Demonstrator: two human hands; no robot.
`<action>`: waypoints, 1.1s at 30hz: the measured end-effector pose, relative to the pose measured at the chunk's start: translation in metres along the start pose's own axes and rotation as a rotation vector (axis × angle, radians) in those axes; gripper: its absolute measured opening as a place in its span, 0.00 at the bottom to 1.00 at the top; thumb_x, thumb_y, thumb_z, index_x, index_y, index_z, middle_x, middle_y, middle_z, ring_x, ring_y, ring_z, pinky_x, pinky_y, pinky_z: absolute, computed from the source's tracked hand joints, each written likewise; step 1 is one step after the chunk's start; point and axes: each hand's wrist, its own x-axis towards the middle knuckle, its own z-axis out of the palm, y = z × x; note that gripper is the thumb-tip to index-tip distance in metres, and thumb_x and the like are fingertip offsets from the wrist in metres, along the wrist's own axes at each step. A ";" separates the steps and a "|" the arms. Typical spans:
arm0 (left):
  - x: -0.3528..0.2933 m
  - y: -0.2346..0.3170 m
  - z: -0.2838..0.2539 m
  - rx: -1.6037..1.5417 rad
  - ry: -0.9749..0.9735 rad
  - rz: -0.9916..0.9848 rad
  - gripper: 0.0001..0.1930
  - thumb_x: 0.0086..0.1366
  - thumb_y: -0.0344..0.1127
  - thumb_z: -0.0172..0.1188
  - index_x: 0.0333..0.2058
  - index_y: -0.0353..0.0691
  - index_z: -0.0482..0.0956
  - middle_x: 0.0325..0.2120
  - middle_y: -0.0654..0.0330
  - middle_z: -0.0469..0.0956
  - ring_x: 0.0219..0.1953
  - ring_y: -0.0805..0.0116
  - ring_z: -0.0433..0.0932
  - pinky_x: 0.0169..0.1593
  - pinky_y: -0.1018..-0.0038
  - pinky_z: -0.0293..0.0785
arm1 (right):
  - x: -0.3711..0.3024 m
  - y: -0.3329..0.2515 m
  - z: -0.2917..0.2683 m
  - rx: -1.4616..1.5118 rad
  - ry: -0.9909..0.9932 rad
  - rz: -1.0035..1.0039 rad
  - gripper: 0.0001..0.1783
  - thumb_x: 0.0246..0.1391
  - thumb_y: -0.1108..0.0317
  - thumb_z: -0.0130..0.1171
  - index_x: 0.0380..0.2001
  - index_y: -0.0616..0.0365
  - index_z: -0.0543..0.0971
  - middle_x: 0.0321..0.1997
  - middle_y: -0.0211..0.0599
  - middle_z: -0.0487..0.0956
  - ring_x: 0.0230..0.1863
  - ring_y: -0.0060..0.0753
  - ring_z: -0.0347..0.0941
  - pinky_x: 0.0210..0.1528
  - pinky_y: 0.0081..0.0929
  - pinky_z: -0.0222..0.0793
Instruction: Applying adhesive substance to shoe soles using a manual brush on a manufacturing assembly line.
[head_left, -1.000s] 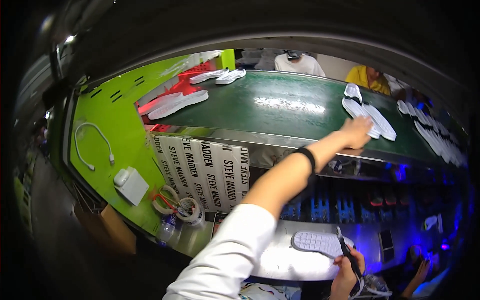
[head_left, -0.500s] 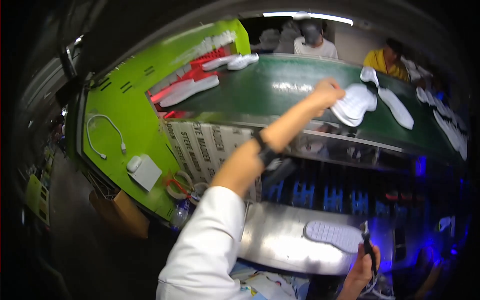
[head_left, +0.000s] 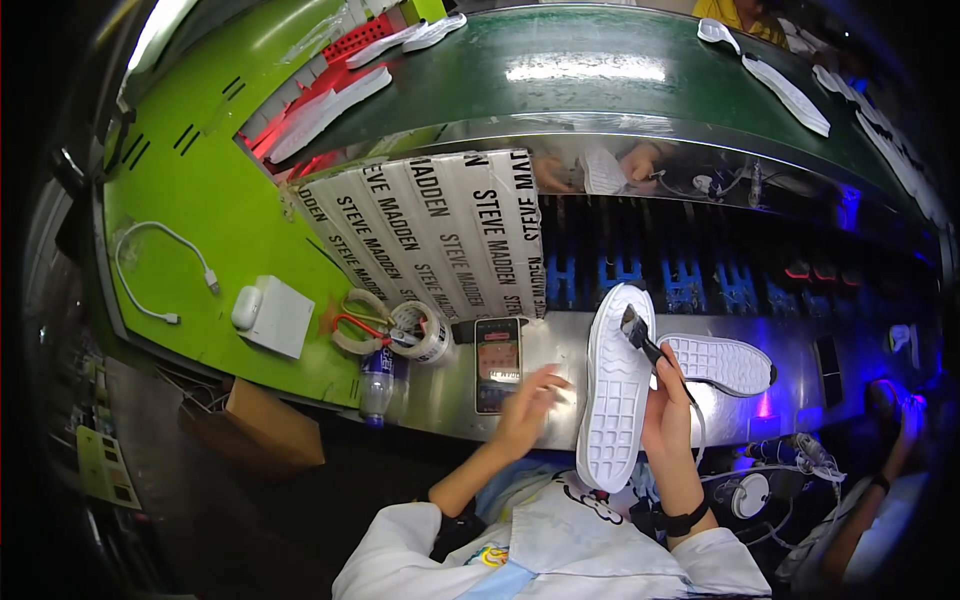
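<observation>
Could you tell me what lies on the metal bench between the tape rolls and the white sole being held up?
In the head view, a smartphone lies flat between the tape rolls and the white sole, with the left hand just right of it.

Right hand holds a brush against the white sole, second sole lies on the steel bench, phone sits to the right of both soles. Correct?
Not quite. The head view shows the phone to the left of both soles, by the left hand. The rest holds: the right hand holds a brush against the white sole, and the second sole lies on the steel bench.
</observation>
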 end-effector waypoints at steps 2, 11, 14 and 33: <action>-0.014 -0.034 -0.034 0.536 0.389 0.296 0.15 0.62 0.28 0.47 0.47 0.31 0.68 0.43 0.52 0.76 0.43 0.55 0.69 0.50 0.65 0.65 | -0.007 0.001 -0.003 -0.031 0.044 0.004 0.17 0.58 0.71 0.51 0.51 0.57 0.70 0.52 0.39 0.72 0.53 0.39 0.69 0.55 0.36 0.68; -0.027 -0.060 -0.062 0.773 0.379 0.252 0.15 0.63 0.31 0.46 0.47 0.31 0.69 0.50 0.53 0.73 0.43 0.56 0.67 0.50 0.65 0.62 | -0.008 -0.002 0.003 -0.059 0.044 0.014 0.18 0.57 0.71 0.51 0.52 0.58 0.69 0.51 0.40 0.72 0.53 0.38 0.69 0.55 0.36 0.68; -0.008 -0.040 -0.033 0.177 0.268 0.058 0.20 0.67 0.38 0.42 0.53 0.33 0.66 0.54 0.53 0.69 0.47 0.56 0.68 0.53 0.65 0.62 | -0.011 -0.007 0.011 -0.040 0.048 -0.007 0.19 0.57 0.72 0.51 0.52 0.58 0.69 0.51 0.40 0.72 0.52 0.37 0.69 0.54 0.34 0.69; 0.070 -0.018 0.046 -1.514 -0.442 -0.263 0.33 0.66 0.59 0.36 0.58 0.38 0.60 0.47 0.44 0.72 0.47 0.47 0.73 0.49 0.55 0.74 | -0.042 -0.006 0.030 -1.500 -0.696 -0.948 0.15 0.38 0.76 0.64 0.35 0.58 0.80 0.38 0.38 0.80 0.35 0.38 0.73 0.41 0.33 0.67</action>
